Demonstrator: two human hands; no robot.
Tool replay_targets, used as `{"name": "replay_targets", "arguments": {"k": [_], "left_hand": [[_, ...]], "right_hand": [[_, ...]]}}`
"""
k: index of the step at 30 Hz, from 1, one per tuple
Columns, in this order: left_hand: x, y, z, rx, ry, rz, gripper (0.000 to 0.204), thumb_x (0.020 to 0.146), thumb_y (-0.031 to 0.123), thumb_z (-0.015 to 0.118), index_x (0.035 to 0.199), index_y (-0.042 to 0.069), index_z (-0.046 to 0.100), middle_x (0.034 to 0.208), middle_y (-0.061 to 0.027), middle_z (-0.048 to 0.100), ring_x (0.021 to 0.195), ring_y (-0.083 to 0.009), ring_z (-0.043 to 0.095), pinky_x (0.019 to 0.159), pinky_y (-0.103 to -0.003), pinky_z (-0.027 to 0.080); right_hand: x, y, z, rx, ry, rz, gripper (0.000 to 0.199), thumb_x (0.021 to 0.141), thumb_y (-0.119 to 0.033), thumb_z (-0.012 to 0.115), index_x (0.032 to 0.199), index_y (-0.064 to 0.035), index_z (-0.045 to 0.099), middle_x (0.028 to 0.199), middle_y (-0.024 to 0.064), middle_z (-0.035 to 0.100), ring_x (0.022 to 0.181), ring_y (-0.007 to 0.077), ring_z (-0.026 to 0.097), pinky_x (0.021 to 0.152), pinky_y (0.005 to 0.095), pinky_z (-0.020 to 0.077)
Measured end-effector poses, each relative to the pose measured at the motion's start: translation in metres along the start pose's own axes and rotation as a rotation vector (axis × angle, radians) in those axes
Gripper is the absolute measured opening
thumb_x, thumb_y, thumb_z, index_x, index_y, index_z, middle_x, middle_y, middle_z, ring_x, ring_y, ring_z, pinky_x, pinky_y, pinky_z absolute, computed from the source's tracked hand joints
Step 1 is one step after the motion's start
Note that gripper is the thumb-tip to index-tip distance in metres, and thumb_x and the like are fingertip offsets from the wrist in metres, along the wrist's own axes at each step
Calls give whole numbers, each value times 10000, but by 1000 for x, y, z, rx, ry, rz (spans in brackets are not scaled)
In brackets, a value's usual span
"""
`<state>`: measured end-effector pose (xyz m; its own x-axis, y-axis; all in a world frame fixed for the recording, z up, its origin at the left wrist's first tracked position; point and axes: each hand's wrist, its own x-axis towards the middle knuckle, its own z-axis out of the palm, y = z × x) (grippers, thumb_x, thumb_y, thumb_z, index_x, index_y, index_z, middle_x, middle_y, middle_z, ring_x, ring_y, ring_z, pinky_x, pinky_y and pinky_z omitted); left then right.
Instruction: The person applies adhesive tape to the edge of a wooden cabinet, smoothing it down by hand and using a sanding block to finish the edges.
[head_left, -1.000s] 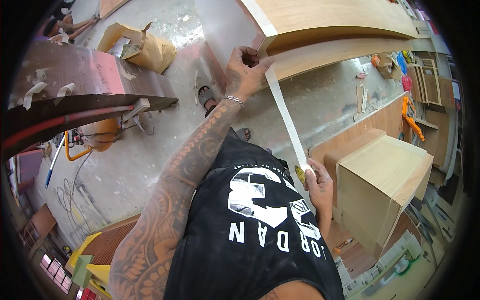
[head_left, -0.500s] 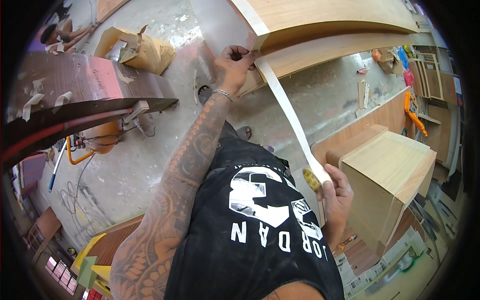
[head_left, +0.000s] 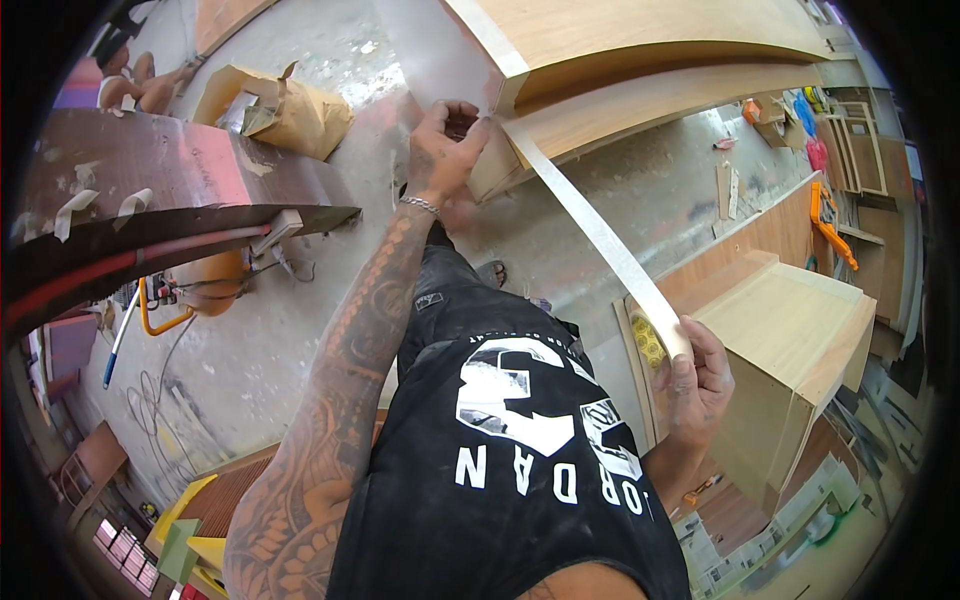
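Note:
A strip of white masking tape [head_left: 590,225] runs taut from the corner of a wooden panel piece [head_left: 600,100] down to a tape roll [head_left: 652,338] with a yellow patterned core. My right hand [head_left: 700,375] is closed around that roll, thumb and fingers on its outer side. My left hand [head_left: 447,150] hovers just left of the panel corner, fingers loosely curled and thumb stretched apart, with nothing seen in it. Another band of white tape [head_left: 490,38] lies along the panel's left edge. The tape's far end appears stuck at the corner below that band.
At left stands a dark curved panel [head_left: 150,165] with tape scraps, near a paper sack [head_left: 300,115] and an orange compressor [head_left: 205,280]. A pale wooden box [head_left: 790,340] is close by my right hand. Another person [head_left: 135,80] sits at the far left.
My left hand has come off the panel corner and moved slightly left and down, its thumb parting from the fingers. My right hand has shifted right with the roll, stretching the tape longer.

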<state>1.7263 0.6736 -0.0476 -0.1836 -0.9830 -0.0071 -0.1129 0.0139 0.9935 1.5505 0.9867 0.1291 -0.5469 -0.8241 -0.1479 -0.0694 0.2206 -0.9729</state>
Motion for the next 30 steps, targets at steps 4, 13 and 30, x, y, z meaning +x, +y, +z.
{"name": "replay_targets", "arguments": {"k": [4,13,30], "left_hand": [[2,16,3,209,-4,226,269,819,172,767,966,-18,647,843,-68,672,752,-146,677,700,-310,564],[31,25,-10,545,-99,774,292,756,118,812,934,4,610,845,-107,641,734,-233,659,659,-342,553],[19,19,-13,300,-121,239,328,824,240,806,967,-4,640,874,-82,687,840,-169,681,771,-298,558]], "right_hand": [[1,0,-2,-14,-11,-10,411,938,-156,683,1272,57,573,1022,131,653,687,104,570,584,219,464],[-5,-22,-1,14,15,-118,421,924,-174,699,1244,74,585,1014,143,658,634,99,563,552,213,447],[-5,-20,-4,-39,-40,-74,397,909,-130,706,1222,89,596,949,126,671,607,87,562,538,212,447]]}}
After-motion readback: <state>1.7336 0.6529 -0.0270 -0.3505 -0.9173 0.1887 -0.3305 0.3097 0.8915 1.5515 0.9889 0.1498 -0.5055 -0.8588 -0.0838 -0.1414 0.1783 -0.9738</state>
